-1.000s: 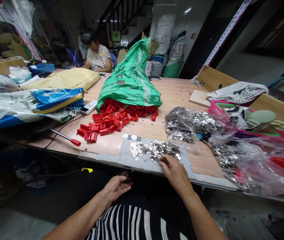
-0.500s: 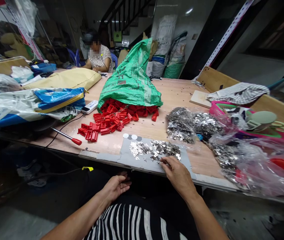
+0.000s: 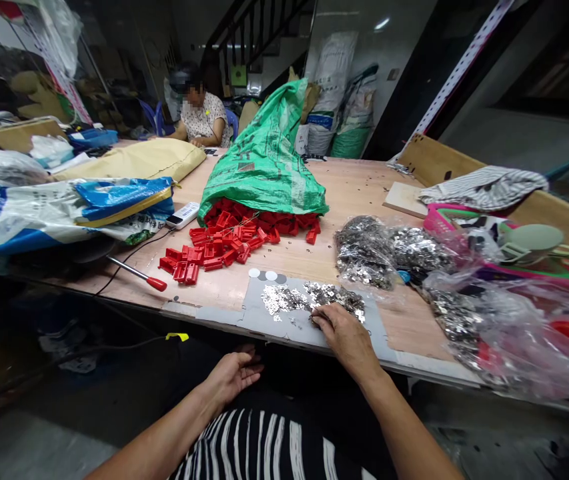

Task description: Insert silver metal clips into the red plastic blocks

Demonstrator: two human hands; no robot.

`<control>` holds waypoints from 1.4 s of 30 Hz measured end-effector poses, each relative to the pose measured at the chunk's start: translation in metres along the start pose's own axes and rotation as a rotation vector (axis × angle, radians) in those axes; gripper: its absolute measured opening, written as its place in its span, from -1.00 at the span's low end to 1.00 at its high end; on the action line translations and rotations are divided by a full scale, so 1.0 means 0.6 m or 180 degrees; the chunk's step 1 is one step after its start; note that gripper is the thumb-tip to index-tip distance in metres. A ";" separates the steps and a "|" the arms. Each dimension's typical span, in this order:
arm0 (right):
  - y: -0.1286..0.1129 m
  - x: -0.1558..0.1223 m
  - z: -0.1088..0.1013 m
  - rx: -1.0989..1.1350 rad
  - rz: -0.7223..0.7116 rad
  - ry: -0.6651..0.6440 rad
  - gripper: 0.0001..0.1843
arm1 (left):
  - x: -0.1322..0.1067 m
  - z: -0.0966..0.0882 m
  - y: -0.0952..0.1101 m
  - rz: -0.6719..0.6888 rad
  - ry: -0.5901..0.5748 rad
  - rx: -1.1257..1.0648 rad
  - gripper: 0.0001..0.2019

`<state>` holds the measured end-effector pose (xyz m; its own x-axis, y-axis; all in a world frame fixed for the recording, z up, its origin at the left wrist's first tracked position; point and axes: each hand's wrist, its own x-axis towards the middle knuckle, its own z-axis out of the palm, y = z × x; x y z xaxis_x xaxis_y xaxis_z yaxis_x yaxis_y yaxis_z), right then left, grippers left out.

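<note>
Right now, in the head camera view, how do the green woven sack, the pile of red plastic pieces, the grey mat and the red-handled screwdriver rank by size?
1. Green woven sack, largest.
2. Pile of red plastic pieces and grey mat: they look alike, and the mat is nearer the camera, so no ranking.
3. Red-handled screwdriver, smallest.

r hand has open table fwd btwn red plastic parts & bagged metal bits.

Shiny metal clips on matt grey sheet; glossy red plastic parts.
</note>
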<state>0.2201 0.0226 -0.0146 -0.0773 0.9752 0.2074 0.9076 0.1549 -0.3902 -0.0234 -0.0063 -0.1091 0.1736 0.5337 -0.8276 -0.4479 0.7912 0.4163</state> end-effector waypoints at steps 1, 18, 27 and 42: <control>0.001 -0.001 -0.001 0.0076 0.0013 0.0017 -0.81 | 0.000 0.001 0.000 0.0004 -0.0001 0.0007 -0.62; -0.041 -0.019 0.015 -0.0196 -0.0259 -0.0076 -0.84 | -0.006 0.009 -0.001 -0.0181 -0.0181 -0.0110 -0.70; -0.058 -0.022 0.013 -0.0392 -0.0009 -0.0204 -0.92 | -0.004 -0.003 -0.007 -0.0166 -0.0113 -0.0056 -0.62; 0.158 -0.079 -0.210 -0.0413 0.1044 0.1719 -0.72 | 0.052 -0.059 -0.032 0.0305 -0.0275 0.0149 -0.53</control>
<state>0.3619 -0.0288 0.0518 0.4006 0.7464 0.5314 0.8939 -0.1912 -0.4054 -0.0401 -0.0153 -0.1563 0.2076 0.6297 -0.7486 -0.4251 0.7473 0.5107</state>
